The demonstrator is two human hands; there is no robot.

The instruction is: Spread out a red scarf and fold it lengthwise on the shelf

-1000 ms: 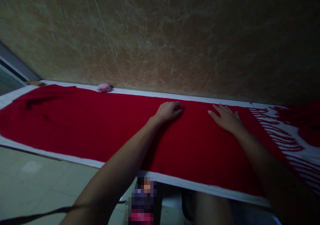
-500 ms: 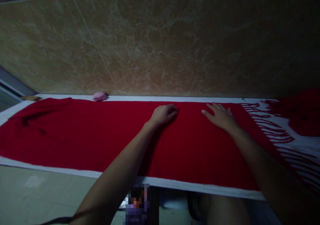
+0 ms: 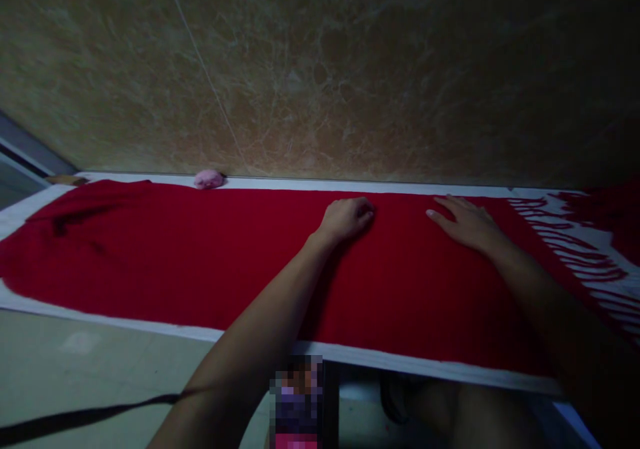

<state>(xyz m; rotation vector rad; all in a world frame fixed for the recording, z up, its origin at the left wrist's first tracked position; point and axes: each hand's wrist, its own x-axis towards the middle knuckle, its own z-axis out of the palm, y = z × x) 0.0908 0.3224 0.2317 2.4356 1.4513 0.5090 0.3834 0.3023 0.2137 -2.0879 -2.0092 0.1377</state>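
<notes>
A long table (image 3: 385, 360) with a white top runs across the view, its far edge right up against a wall (image 3: 310, 69) of brown, pale-veined stone or stone-like panel, dull in the dim light, with one thin slanting seam (image 3: 204, 69). Along the table lies the red scarf (image 3: 200, 256), spread out and mostly flat, covering nearly the whole width so that only white strips show along the near and far edges; it is creased towards the left end, and at the right its fringe (image 3: 570, 244) fans out over the white. The left hand (image 3: 345, 219) rests on the scarf near the far edge, fingers loosely curled, and whether they pinch any fabric I cannot tell. The right hand (image 3: 465, 222) lies on it farther right, released, palm down with the fingers spread. Beyond the fringe is more red cloth (image 3: 620, 209), bunched up. A small pink thing (image 3: 209, 179) sits at the far edge by the wall, and a brownish block (image 3: 67, 180) lies at the far left corner, next to a grey frame (image 3: 35, 142). Below, a pale floor (image 3: 125, 349) shows, a dark strap (image 3: 100, 414) crossing in front of it, beside a pixelated patch (image 3: 297, 402) under the near edge
</notes>
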